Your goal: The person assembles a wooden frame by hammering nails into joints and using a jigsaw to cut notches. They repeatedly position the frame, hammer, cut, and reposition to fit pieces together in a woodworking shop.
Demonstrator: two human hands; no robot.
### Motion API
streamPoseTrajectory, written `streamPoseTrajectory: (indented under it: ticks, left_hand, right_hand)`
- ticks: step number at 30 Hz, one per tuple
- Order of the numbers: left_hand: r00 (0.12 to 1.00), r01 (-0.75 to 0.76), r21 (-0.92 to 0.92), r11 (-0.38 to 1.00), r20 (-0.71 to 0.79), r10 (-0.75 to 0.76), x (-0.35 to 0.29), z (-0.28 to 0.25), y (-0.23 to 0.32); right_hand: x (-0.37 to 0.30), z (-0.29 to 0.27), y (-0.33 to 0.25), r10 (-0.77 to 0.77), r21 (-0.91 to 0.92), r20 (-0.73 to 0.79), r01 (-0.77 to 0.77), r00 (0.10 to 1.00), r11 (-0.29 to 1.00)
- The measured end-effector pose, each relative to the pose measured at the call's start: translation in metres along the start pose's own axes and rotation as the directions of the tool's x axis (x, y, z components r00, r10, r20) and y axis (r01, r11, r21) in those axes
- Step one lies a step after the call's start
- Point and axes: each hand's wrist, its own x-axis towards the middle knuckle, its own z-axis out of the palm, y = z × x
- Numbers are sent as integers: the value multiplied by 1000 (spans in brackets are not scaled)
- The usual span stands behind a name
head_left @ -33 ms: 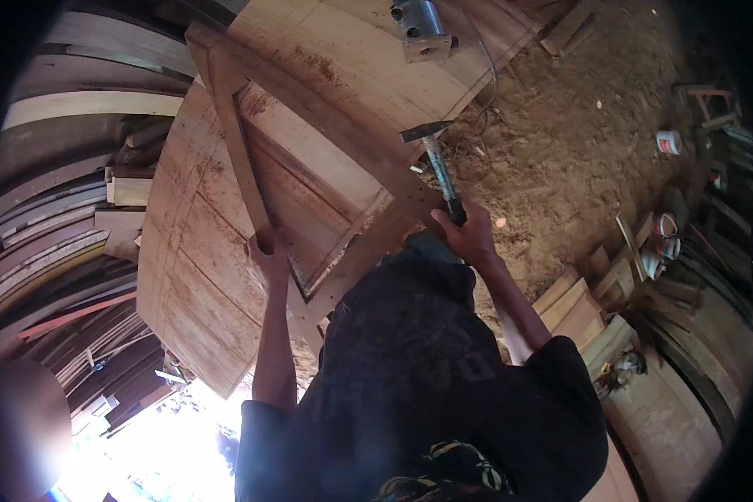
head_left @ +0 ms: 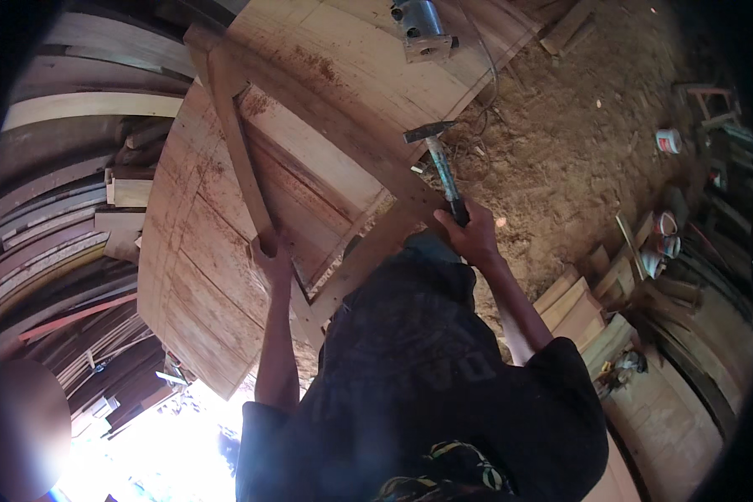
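Note:
My right hand (head_left: 474,235) is closed around the dark grip of a hammer (head_left: 443,167), its head pointing away from me above the ground. The same hand is close to the corner of a wooden frame (head_left: 351,144); whether it also touches the frame I cannot tell. My left hand (head_left: 274,261) grips the frame's left bar. The frame is made of brown bars joined at the corners and is tilted over pale wooden panels (head_left: 194,251) dusted with reddish sawdust. Its near bar lies against my dark clothing.
A silver power tool (head_left: 424,38) with a cord lies on the far panel. Stacked boards (head_left: 54,192) line the left side. Shavings cover the ground (head_left: 552,159) at right, with a white tub (head_left: 668,141) on it. Wood offcuts (head_left: 571,311) lie at near right.
The hammer and my right hand have shifted very slightly to the right. The frame's near end has moved a little; my left hand keeps its hold.

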Motion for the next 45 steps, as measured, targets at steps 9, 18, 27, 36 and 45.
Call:
streamPoseTrajectory:
  ticks: [9,18,27,36,45]
  left_hand:
    - [999,-21,51,999,-39,23,9,-4,24]
    - [998,55,100,993,-32,-52,15,1,21]
    - [991,84,-132,988,-89,-96,9,13,26]
    - [992,30,-74,997,-122,-39,7,17,27]
    - [991,53,-55,997,-116,-59,5,13,31]
  right_hand:
    - [34,14,2,-10,24,-8,10,1000,1000]
    - [31,21,-1,-16,64,-40,18,999,998]
    - [7,-18,-44,-218,-148,-71,206,973,967]
    - [-23,2,-53,-223,-231,381,326,897,917]
    - [-14,6,-69,-83,-261,371,190,925,946]
